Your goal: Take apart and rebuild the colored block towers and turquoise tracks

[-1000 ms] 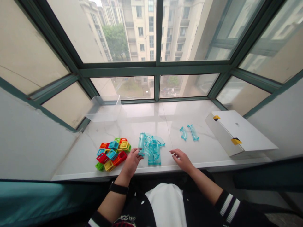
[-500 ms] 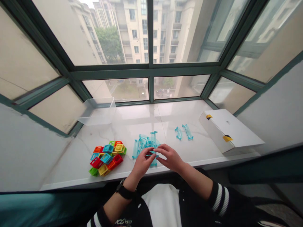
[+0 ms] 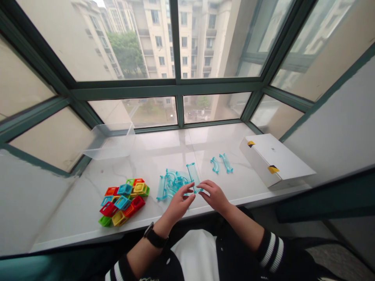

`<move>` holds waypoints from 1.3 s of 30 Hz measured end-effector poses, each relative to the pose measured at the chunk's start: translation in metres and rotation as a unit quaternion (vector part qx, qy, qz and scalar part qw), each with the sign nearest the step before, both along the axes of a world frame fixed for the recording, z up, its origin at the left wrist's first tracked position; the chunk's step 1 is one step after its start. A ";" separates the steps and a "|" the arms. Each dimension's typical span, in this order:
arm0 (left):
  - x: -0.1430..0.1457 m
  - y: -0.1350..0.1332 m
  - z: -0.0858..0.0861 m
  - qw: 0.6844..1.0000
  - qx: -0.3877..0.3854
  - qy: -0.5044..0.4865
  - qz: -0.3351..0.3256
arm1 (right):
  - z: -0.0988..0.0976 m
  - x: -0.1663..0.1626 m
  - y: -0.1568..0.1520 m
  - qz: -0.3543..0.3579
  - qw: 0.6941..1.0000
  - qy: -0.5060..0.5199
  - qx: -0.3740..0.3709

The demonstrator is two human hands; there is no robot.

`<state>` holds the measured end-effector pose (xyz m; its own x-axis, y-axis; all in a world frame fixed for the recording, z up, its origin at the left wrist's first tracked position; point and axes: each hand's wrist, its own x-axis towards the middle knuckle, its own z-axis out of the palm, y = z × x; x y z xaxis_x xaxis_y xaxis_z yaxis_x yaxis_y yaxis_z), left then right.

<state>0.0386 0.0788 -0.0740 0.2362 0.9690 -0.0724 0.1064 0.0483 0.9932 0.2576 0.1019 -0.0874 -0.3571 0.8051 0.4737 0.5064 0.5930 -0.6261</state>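
Note:
A straight, see-through blue track piece extends away from me at the right side of a heap of similar pieces. My left hand pinches its near end from the left, fingertips at the edge. From the right, my right hand has curled fingers and thumb at the same end. The heap of clear blue track pieces, curved and straight, lies just beyond my left hand. Farther right on the sill, a curved track piece and another straight track piece lie side by side.
Coloured plastic blocks form a pile on the left. Behind them stands a clear plastic bin by the window. A white box with yellow-black tabs sits at the right. The sill's front edge runs close to my body.
The straight track piece between my hands has shifted right, away from the heap, and now leans at an angle. Both hands moved with it. The whole view has swung slightly to the right.

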 end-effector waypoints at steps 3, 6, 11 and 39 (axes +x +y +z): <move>0.010 0.015 -0.010 0.998 -0.049 -0.041 -0.009 | -0.010 0.010 0.007 -0.031 0.999 0.008 -0.036; 0.026 0.037 -0.021 0.991 -0.103 -0.081 -0.001 | -0.023 0.018 0.024 -0.070 0.994 0.017 -0.079; 0.057 0.075 -0.039 0.976 -0.191 -0.105 0.025 | -0.052 0.024 0.071 -0.128 0.983 -0.033 -0.128; 0.098 0.094 -0.105 0.963 -0.243 -0.079 0.084 | -0.148 0.013 0.068 -0.209 0.974 -0.027 -0.078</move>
<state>0.1367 0.1723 -0.1789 0.1245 0.8551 -0.5033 -0.0931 0.5150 0.8521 0.2704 0.1702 -0.2358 -0.0039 0.9465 0.3228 0.7173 0.2276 -0.6586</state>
